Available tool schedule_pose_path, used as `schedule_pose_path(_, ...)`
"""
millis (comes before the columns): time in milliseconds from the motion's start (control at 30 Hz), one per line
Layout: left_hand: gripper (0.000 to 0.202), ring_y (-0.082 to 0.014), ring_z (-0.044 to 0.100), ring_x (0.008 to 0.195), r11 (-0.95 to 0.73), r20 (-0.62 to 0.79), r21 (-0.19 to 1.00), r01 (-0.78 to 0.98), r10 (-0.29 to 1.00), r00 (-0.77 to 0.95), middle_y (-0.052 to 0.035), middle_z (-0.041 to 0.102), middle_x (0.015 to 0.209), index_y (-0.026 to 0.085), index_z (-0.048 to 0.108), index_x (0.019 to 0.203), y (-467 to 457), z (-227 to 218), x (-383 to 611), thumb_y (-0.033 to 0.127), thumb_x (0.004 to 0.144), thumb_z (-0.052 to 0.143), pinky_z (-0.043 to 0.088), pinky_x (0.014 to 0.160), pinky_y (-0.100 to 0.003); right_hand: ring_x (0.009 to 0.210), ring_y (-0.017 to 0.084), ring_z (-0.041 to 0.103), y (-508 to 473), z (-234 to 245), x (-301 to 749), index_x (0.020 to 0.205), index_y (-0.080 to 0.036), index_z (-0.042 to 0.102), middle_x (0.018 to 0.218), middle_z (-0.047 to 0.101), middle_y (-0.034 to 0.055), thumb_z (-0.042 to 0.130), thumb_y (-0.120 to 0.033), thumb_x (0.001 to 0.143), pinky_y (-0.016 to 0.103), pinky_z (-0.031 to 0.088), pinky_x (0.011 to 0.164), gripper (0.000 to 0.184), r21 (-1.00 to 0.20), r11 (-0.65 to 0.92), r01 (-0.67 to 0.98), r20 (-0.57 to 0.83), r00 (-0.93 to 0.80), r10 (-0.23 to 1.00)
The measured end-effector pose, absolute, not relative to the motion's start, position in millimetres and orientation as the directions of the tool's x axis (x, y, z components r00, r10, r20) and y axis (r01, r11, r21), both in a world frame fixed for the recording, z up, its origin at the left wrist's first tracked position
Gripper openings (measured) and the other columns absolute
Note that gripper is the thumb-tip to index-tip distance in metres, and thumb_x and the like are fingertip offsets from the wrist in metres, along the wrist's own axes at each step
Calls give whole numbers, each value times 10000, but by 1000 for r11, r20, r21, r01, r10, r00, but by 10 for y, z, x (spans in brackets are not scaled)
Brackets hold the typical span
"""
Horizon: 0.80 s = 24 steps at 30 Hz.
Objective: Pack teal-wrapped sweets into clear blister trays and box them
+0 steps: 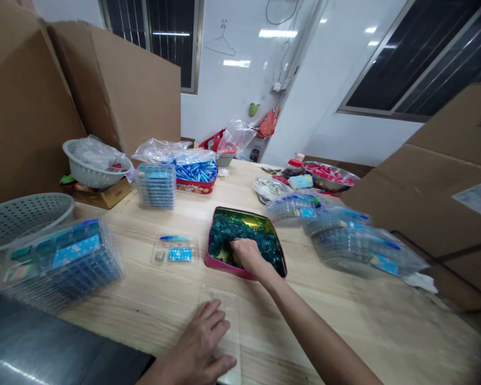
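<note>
My right hand [247, 255] reaches down into a pink-rimmed tin [229, 267] of dark teal, glossy small pieces [264, 239]. Its fingers are curled together among the pieces, and their tips are hidden. Nearer to me, my left hand [208, 342] lies with fingers apart on a clear plastic tray [230, 305] on the table. Left of the tin, another clear tray [184, 240] holds a blue pen [175, 238], a blue dotted card or packet [180, 254] and a small pale piece [160, 256].
Stacks of filled clear trays stand at the left [80, 267], behind [156, 187] and, fanned out, at the right [344, 240]. Farther back are a red box of blue pens [196, 187] and a metal bowl of pink items [331, 175]. Cardboard boxes [140, 91] flank the table.
</note>
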<state>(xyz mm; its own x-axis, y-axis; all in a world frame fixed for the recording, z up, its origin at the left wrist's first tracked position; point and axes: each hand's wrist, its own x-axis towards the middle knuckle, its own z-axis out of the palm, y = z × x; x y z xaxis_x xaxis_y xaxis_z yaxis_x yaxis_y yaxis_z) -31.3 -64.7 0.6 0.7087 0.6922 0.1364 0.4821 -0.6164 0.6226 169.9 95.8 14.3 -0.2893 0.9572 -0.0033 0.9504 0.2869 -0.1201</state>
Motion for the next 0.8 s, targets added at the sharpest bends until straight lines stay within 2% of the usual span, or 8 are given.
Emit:
schedule_pose_path(67, 361, -296, 447, 1250, -648, 281, 623, 438, 708, 648, -129, 597, 1215, 169, 569, 1132, -633, -59, -314, 264, 786, 606, 364, 1048, -484, 797, 226, 661, 912, 181, 1772, 745, -130, 688, 816, 715, 125, 512, -58, 712, 253, 434, 676, 193, -161, 281, 946, 21, -282, 959)
schedule_pose_path(133, 301, -274, 501, 1194, -678, 453, 625, 388, 719, 527, -121, 630, 1143, 175, 581, 1097, -587, -130, -293, 211, 798, 579, 410, 1011, -469, 749, 197, 652, 807, 236, 1840, 735, -138, 673, 798, 713, 91, 509, -106, 736, 240, 440, 646, 167, -397, 273, 877, 62, -271, 961)
schedule_pose_path(200, 239, -241, 576, 1081, -653, 538, 662, 369, 756, 373, -110, 659, 1044, 174, 603, 1042, -517, -138, -246, 156, 810, 549, 472, 939, -422, 730, 180, 640, 636, 291, 1880, 688, -143, 648, 843, 709, 82, 562, -181, 740, 237, 446, 625, 107, -761, 229, 607, 85, -256, 963)
schedule_pose_path(267, 188, -209, 622, 950, -575, 526, 731, 367, 818, 234, -94, 670, 963, 172, 625, 968, -439, -55, -179, 121, 810, 536, 515, 842, -362, 737, 179, 629, 421, 332, 1878, 653, -145, 638, 894, 701, 87, 654, -256, 708, 251, 452, 629, 125, -964, 121, 239, 58, -254, 966)
schedule_pose_path(333, 173, -191, 629, 886, -501, 489, 792, 347, 863, 129, -82, 669, 925, 169, 634, 922, -371, 80, -105, 98, 798, 536, 521, 786, -322, 762, 179, 621, 206, 347, 1836, 648, -153, 651, 886, 695, 78, 721, -290, 672, 267, 456, 667, 156, -998, 38, 53, 21, -282, 959)
schedule_pose_path(400, 177, -183, 628, 864, -463, 464, 830, 310, 883, 75, -71, 668, 897, 164, 642, 897, -329, 196, -37, 77, 777, 546, 513, 769, -301, 796, 183, 614, 26, 330, 1772, 646, -159, 662, 859, 688, 70, 749, -292, 662, 279, 456, 714, 159, -1000, 12, -18, 16, -292, 956)
schedule_pose_path(667, 124, -156, 612, 706, -340, 348, 870, 356, 936, 43, -29, 647, 713, 153, 627, 681, -410, 169, 27, 44, 702, 572, 452, 652, -248, 689, 144, 579, -296, 130, 1562, 637, -166, 610, 811, 666, 48, 743, -312, 684, 235, 432, 593, 204, -995, -15, -97, 4, -190, 982)
schedule_pose_path(800, 118, -147, 613, 657, -201, 191, 921, 333, 979, 63, -13, 665, 665, 156, 629, 650, -406, 155, -4, 74, 705, 565, 445, 644, -242, 541, 88, 493, -341, 30, 1491, 626, -166, 591, 807, 652, 38, 735, -333, 691, 205, 371, 480, 230, -990, -41, -138, -19, -155, 988)
